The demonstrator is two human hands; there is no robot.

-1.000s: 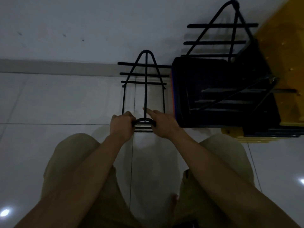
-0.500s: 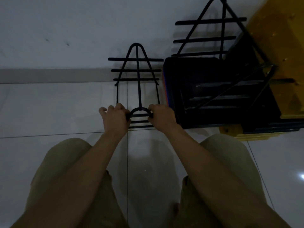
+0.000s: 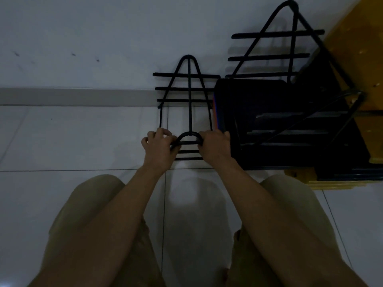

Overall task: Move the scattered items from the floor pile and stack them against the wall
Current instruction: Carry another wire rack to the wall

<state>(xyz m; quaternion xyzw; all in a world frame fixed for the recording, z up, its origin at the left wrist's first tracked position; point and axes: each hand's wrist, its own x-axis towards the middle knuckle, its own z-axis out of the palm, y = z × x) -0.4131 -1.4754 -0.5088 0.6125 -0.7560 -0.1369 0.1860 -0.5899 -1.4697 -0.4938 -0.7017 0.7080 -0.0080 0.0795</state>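
My left hand (image 3: 158, 149) curls its fingers round the near end of the black wire rack (image 3: 187, 104), whose far end leans on the white wall (image 3: 103, 38) above the baseboard. My right hand (image 3: 214, 147) grips the same curved end, so I'd keep both pulls even and seat it flush beside the black stack (image 3: 269, 121) at right.

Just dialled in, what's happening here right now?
A person is crouched on the tiled floor, gripping the near end of a black wire rack with the left hand and right hand. The rack's far end leans against the white wall. Just right of it sits a black stack with a similar rack standing behind it, beside yellow pieces.
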